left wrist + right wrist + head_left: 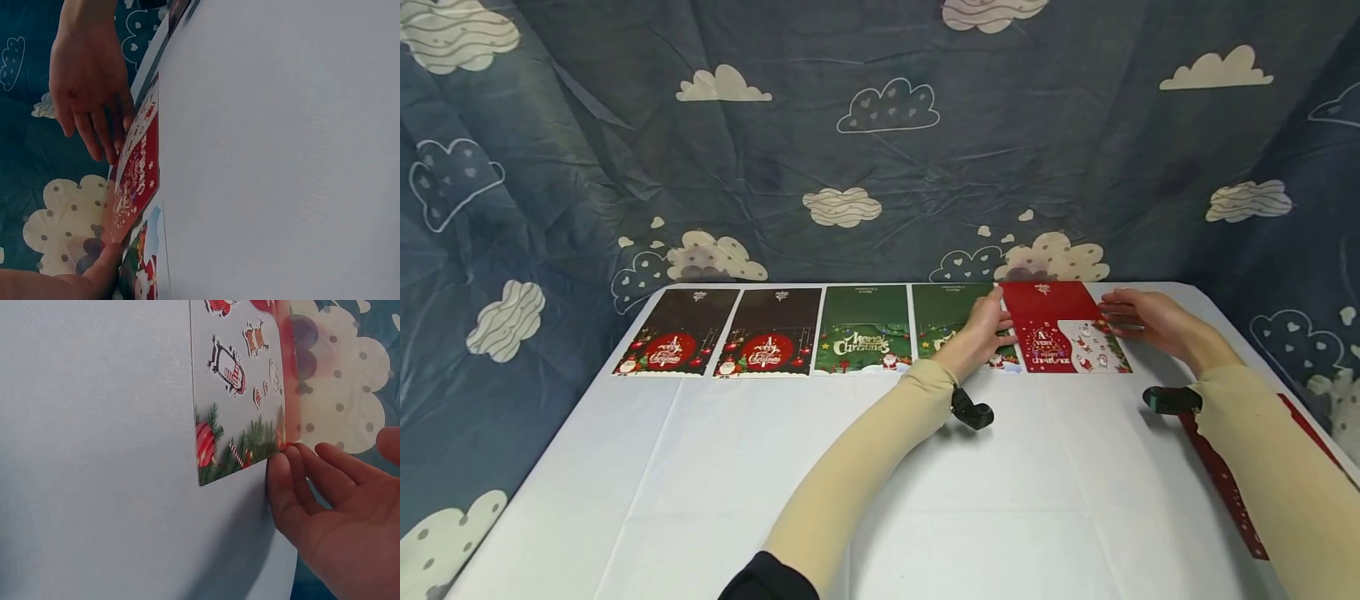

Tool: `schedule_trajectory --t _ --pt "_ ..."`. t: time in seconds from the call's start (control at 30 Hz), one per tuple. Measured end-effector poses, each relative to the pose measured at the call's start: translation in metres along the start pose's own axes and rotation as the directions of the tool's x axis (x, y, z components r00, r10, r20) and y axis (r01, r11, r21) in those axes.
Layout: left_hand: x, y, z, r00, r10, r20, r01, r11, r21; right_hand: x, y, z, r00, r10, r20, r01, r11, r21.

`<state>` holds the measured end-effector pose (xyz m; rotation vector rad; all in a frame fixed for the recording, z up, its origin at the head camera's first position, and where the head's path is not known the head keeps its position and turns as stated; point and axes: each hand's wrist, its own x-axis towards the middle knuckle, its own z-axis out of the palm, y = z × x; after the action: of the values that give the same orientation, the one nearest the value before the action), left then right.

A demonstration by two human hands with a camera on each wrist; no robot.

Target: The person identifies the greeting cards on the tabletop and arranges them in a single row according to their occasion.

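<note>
A red Christmas card (1047, 305) with a white illustrated panel lies at the right end of a row along the table's far edge. My left hand (973, 332) reaches over the second green card (931, 307), fingers extended to the red card's left edge. At the opposite edge, my right hand (1153, 321) has its fingers nearly straight. In the right wrist view, the fingertips of the right hand (340, 503) touch the edge of the card (234, 381). The left wrist view has the red card (139, 172) between both hands.
Two dark brown cards (687, 315) (778, 312) and another green "Merry Christmas" card (865, 308) continue the row leftward. More red card material (1225, 483) lies at the table's right side, partly hidden under my right forearm. A cloud-patterned curtain (880, 167) hangs behind the white table (775, 467).
</note>
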<state>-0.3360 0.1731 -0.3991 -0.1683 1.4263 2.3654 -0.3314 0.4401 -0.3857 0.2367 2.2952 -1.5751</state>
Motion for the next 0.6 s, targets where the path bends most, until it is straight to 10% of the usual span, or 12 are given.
schedule_trajectory --t 0.3,0.6 --pt "-0.013 0.002 0.0 1.0 0.022 0.022 -0.023 0.999 0.049 -0.014 0.004 -0.002 1.0 -0.02 -0.006 0.021 0.999 0.031" --pt "-0.042 -0.002 0.007 0.993 0.028 0.114 -0.037 0.996 0.082 -0.067 0.007 -0.023 0.977 -0.21 0.021 0.211 0.978 -0.007"
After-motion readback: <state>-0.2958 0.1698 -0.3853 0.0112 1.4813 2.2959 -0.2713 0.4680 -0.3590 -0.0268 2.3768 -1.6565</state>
